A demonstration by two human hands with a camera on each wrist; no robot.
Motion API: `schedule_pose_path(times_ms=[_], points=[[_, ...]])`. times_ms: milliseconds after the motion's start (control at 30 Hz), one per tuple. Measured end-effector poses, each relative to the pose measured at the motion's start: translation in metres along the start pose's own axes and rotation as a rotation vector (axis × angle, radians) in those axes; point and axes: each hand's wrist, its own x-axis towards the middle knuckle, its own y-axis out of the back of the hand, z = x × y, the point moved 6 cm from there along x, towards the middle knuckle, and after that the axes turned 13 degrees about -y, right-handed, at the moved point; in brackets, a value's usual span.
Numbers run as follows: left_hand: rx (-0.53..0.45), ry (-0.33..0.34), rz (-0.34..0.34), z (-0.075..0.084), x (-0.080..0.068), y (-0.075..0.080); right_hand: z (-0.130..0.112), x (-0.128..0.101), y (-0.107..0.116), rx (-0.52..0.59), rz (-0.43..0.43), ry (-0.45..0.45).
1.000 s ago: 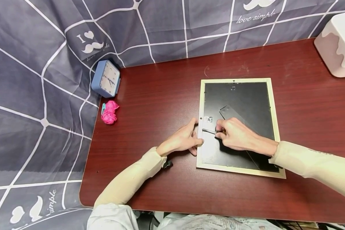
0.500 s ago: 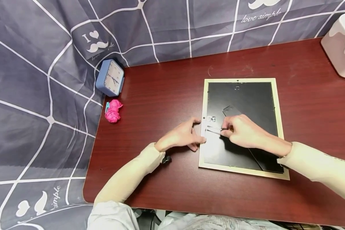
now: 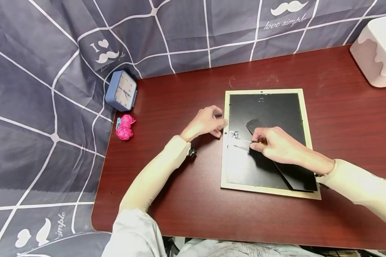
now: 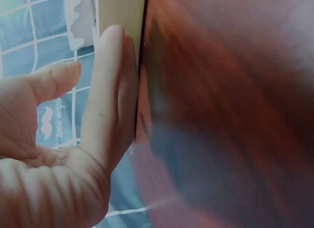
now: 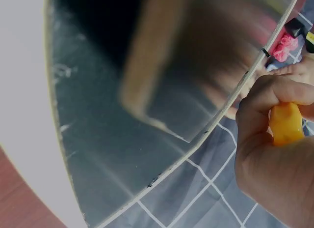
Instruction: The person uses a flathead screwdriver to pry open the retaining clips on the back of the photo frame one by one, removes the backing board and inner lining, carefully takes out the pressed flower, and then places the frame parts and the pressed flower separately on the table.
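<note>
— Where's the cream-bordered picture frame with the black backing [image 3: 266,107]?

— Face down on the dark red wooden surface [image 3: 186,96]. The right hand [image 3: 273,144] grips a yellow-handled screwdriver [image 3: 244,140] — tip near the frame's left edge.

— And the left hand [image 3: 206,123]?

— Loosely curled, holding nothing, just beside the frame's left edge.
</note>
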Motion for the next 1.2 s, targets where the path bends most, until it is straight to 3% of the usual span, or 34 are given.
schedule_pose_path(times_ms=[267,533,700,967,1200], points=[[0.073,0.017,0.020,0.006,0.023,0.000,0.003,0.006,0.009,0.016,0.017,0.027],[0.066,0.011,0.047,0.006,0.030,-0.006,0.003,0.029,0.022,-0.007,0.044,-0.039],[0.070,-0.026,0.067,0.007,0.024,-0.010,0.005,0.049,0.028,-0.041,0.046,-0.078],[0.037,-0.005,0.060,-0.005,0.006,-0.011,0.008,0.082,0.017,-0.079,0.031,-0.100],[-0.023,0.009,0.079,-0.013,-0.009,-0.012,0.005,0.094,0.004,-0.089,0.004,-0.103]])
